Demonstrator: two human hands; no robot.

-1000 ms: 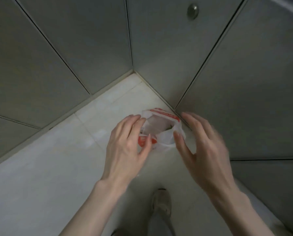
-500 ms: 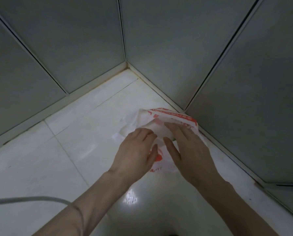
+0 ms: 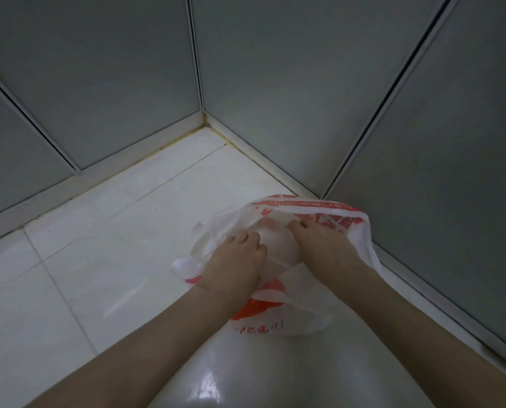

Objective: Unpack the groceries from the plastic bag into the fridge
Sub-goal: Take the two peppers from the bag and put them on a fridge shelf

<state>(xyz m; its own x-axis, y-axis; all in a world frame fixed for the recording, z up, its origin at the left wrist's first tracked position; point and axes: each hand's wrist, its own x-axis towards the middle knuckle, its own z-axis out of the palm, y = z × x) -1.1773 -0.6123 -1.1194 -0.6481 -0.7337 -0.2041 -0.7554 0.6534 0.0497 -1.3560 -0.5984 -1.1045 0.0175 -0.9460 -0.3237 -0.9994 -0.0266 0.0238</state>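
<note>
both hands deeper now, left hand [image 3: 234, 262], right hand [image 3: 324, 245] inside plastic bag [image 3: 349, 222].

Grey wall panels [image 3: 290, 83] meet in corner; glossy white tile floor [image 3: 69, 275].

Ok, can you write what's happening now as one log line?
step: opening bag | left hand: gripping bag | right hand: gripping bag | plastic bag: on floor | groceries: hidden
</note>
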